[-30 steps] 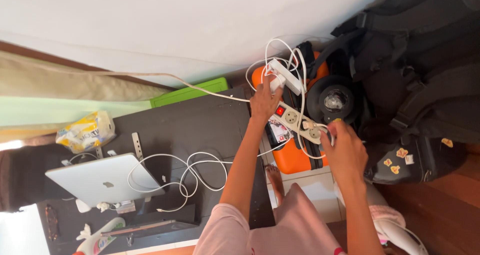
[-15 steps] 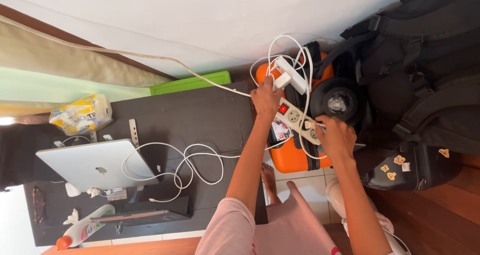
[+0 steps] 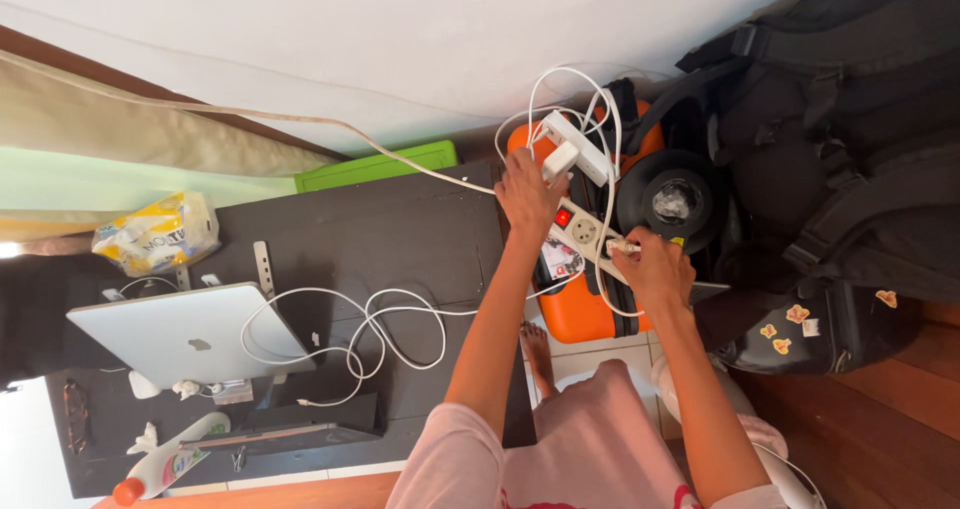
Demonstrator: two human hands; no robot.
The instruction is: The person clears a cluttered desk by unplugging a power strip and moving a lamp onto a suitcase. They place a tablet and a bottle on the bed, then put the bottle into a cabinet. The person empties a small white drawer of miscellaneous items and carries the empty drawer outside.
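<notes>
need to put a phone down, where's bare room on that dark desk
Bare: the dark desk between the green box and the looped white cable. Crowded: the silver laptop corner, and the orange suitcase, where left hand and right hand work at the white power strip.

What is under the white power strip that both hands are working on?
The white power strip lies on an orange suitcase, with white cables looped over it. The left hand and right hand cover parts of the strip, so those sockets are hidden.
</notes>
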